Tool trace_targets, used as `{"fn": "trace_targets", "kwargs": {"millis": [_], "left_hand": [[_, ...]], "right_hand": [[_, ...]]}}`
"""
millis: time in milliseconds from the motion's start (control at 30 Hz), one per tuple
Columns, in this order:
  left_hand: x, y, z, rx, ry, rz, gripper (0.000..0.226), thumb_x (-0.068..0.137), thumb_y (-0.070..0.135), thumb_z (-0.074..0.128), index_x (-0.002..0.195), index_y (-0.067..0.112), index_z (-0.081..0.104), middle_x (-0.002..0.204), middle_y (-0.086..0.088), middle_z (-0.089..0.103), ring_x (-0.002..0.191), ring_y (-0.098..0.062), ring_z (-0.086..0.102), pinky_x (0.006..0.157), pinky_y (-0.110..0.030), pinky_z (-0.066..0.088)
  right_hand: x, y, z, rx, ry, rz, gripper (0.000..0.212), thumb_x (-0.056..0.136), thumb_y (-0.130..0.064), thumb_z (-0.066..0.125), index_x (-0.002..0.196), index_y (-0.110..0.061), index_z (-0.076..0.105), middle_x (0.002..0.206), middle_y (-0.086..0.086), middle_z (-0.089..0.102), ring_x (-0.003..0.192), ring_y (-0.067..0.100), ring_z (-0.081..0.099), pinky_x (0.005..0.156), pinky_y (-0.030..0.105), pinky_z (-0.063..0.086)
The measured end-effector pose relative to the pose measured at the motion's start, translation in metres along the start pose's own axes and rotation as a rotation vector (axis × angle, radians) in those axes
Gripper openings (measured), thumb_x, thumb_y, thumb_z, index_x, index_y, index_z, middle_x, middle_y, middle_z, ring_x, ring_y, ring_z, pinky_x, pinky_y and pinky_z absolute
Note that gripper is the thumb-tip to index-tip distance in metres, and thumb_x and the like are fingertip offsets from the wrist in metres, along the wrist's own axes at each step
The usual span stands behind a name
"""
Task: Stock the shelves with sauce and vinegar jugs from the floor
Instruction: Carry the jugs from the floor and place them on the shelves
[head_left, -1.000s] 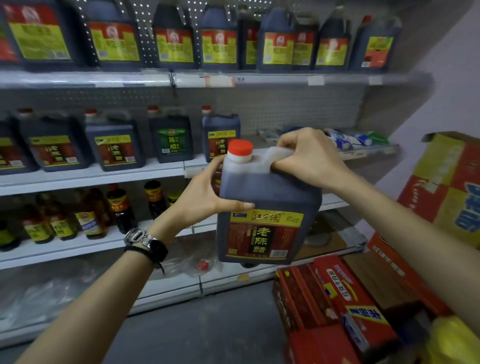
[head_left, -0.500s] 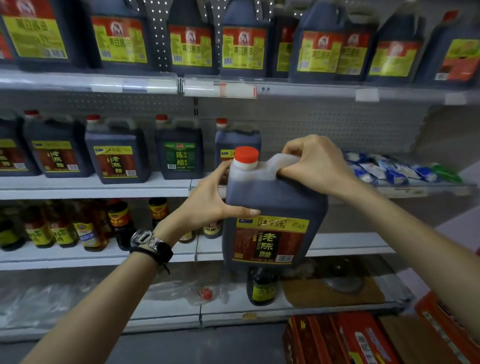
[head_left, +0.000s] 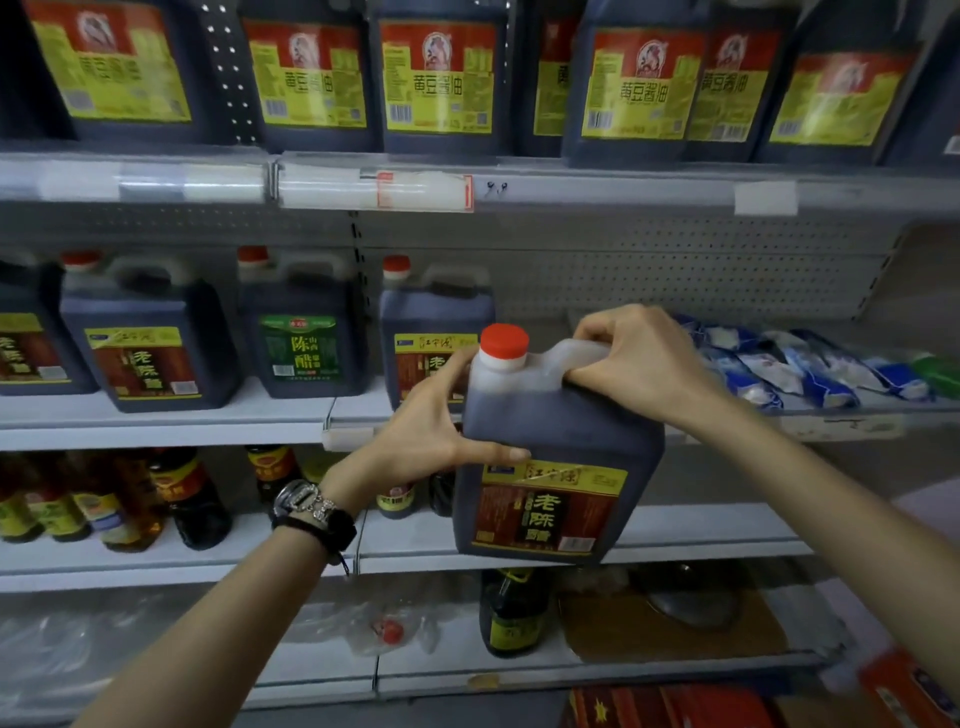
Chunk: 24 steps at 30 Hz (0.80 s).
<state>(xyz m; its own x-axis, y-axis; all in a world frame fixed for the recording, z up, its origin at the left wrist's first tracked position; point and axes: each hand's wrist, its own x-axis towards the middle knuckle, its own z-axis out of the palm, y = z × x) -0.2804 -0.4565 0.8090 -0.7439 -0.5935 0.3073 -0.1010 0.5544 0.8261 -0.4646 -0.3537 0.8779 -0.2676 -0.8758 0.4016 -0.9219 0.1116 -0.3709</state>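
Vinegar jug (head_left: 558, 452) between both hands

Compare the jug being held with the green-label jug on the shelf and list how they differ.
The held jug has a yellow and dark red label; the green-label jug has a green one. The held jug is in the air, right hand on its handle and left hand against its side; the green-label jug stands on the shelf. Both hold dark liquid and have red caps.
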Motion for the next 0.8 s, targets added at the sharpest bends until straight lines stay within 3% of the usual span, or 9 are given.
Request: {"fn": "trace_targets", "kwargs": {"millis": [200,300,433,633,700,800], "left_hand": [[0.06,-0.028,0.008,-0.004,-0.045,0.024,0.091,0.056,0.041,0.088,0.133,0.032,0.041,0.125,0.018,0.057,0.115,-0.001,0.054,0.097,-0.037,0.049],[0.089,-0.041,0.012,-0.017,-0.059,0.069,0.088,0.059,0.032,0.089,0.133,0.029,0.042,0.126,0.018,0.056,0.116,0.0,0.054,0.097,-0.034,0.049],[0.12,-0.06,0.02,-0.033,-0.047,0.094,0.092,0.058,0.035,0.089,0.136,0.028,0.04,0.131,0.017,0.052,0.12,0.002,0.049,0.098,-0.028,0.046],[0.155,-0.087,0.034,-0.091,-0.031,0.094,0.102,0.054,0.048,0.087,0.14,0.03,0.036,0.137,0.013,0.047,0.127,-0.006,0.045,0.103,-0.038,0.044],[0.162,-0.09,0.038,-0.118,-0.027,0.07,0.102,0.053,0.047,0.088,0.14,0.032,0.036,0.135,0.013,0.049,0.125,-0.005,0.047,0.102,-0.035,0.044],[0.171,-0.087,0.038,-0.181,-0.032,0.056,0.098,0.055,0.033,0.09,0.139,0.028,0.038,0.133,0.014,0.051,0.12,0.003,0.048,0.096,-0.017,0.044]], "right_hand": [[0.037,0.032,0.01,-0.018,0.027,0.09,0.011,0.07,-0.03,0.065,0.069,-0.019,0.066,0.068,-0.001,0.065,0.073,0.019,0.058,0.063,0.034,0.045],[0.055,0.048,0.018,-0.034,0.04,0.121,0.01,0.069,-0.029,0.066,0.069,-0.019,0.066,0.065,-0.002,0.063,0.071,0.018,0.057,0.061,0.033,0.043],[0.077,0.067,0.025,-0.033,0.045,0.174,0.006,0.068,-0.027,0.066,0.067,-0.021,0.065,0.064,-0.001,0.063,0.071,0.02,0.057,0.062,0.034,0.043],[0.104,0.089,0.033,-0.086,0.063,0.237,0.009,0.068,-0.027,0.067,0.074,-0.021,0.069,0.073,-0.002,0.067,0.078,0.019,0.059,0.068,0.037,0.048],[0.11,0.095,0.034,-0.084,0.051,0.255,0.011,0.067,-0.029,0.065,0.076,-0.023,0.069,0.075,-0.002,0.068,0.078,0.019,0.06,0.07,0.038,0.049],[0.12,0.1,0.029,-0.099,0.056,0.258,0.011,0.067,-0.03,0.066,0.075,-0.024,0.069,0.075,-0.002,0.068,0.078,0.019,0.061,0.072,0.039,0.051]]}}
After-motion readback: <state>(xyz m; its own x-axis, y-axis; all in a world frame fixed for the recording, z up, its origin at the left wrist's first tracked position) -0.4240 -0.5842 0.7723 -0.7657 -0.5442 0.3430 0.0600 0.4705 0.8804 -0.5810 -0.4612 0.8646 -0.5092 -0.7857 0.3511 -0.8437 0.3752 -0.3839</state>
